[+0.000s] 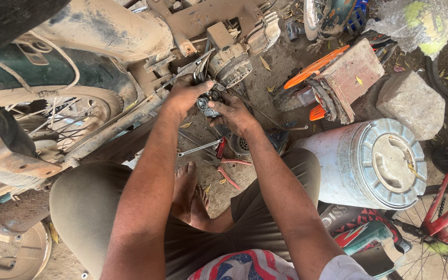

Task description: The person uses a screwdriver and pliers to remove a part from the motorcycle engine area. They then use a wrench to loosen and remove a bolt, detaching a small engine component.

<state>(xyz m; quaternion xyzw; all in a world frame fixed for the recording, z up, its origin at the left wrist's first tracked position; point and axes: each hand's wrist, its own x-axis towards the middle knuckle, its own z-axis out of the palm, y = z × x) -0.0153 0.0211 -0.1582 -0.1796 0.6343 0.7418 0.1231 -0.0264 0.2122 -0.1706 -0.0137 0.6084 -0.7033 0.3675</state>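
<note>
The upper left of the frame is filled by a dusty, mud-caked motorcycle [94, 62], its spoked wheel [63, 111] seen at centre left. At right of centre a pale plastic drum [361, 166] is laid on its side, round ribbed lid turned to the right edge. Above it a rough grey stone [410, 103] is seen, with a weathered wooden block [351, 75] just beside it. At upper centre, the left hand [185, 93] and the right hand [232, 114] are closed together around a small dark metal part [208, 102], held just below the finned engine casing [232, 67]. Lower down, on the dirt, a slim steel wrench [199, 148] and red-handled pliers [226, 166] are laid near a bare foot [185, 189].
</note>
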